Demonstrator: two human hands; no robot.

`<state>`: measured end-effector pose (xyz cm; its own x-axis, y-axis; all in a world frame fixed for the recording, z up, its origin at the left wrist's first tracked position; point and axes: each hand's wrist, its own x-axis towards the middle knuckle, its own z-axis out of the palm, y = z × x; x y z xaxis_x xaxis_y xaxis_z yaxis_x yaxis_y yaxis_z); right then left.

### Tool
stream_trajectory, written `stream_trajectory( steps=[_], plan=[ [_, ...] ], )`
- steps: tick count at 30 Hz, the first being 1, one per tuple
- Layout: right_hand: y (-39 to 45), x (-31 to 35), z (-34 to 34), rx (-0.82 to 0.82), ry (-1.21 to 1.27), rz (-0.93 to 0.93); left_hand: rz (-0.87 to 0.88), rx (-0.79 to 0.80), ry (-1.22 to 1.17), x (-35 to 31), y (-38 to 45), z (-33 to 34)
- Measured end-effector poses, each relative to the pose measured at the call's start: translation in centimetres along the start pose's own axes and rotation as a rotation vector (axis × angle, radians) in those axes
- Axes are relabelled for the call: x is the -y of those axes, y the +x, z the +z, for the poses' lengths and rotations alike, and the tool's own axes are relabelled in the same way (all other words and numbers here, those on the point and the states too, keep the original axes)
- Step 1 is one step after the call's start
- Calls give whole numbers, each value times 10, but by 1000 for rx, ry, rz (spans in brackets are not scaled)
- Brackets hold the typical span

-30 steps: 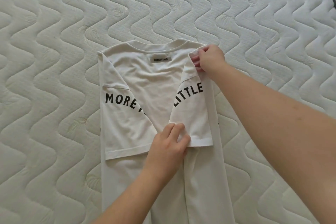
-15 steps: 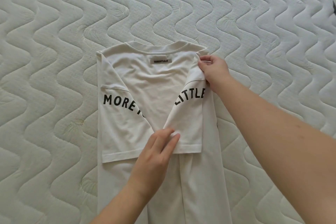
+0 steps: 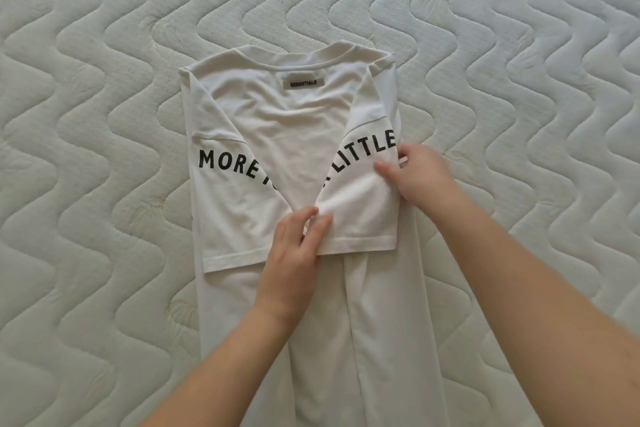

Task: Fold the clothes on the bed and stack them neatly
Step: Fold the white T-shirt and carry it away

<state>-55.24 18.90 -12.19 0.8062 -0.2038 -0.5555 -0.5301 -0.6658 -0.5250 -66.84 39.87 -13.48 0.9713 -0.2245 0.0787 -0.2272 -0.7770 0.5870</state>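
**1 shirt, 2 hands**

Head view: 1 white cotton T-shirt (image 3: pixel 304 135) with black lettering lies at frame centre on the quilted white mattress (image 3: pixel 86 114), both sleeves folded inward. The left hand (image 3: pixel 294 253) presses flat, fingers extended; the right hand (image 3: pixel 415 177) pinches the right sleeve's edge.

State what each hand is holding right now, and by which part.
Both hands are on the white T-shirt: the right hand pinches the outer edge of the folded-in right sleeve; the left hand presses flat on that sleeve's inner corner, gripping nothing.
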Motion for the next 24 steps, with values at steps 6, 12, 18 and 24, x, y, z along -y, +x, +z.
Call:
stream_trajectory(
  steps=[6,12,18,24],
  plan=[
    [-32,-28,15,86,-102,87,10,115,165,-1,-4,5],
    [-51,-41,8,-15,-189,74,117,191,243,-5,1,4],
    [-72,-54,30,-234,-351,88,110,314,433,-9,-12,8],
    [-80,-42,52,-456,-369,-306,113,264,437,-6,-16,7]
  ],
)
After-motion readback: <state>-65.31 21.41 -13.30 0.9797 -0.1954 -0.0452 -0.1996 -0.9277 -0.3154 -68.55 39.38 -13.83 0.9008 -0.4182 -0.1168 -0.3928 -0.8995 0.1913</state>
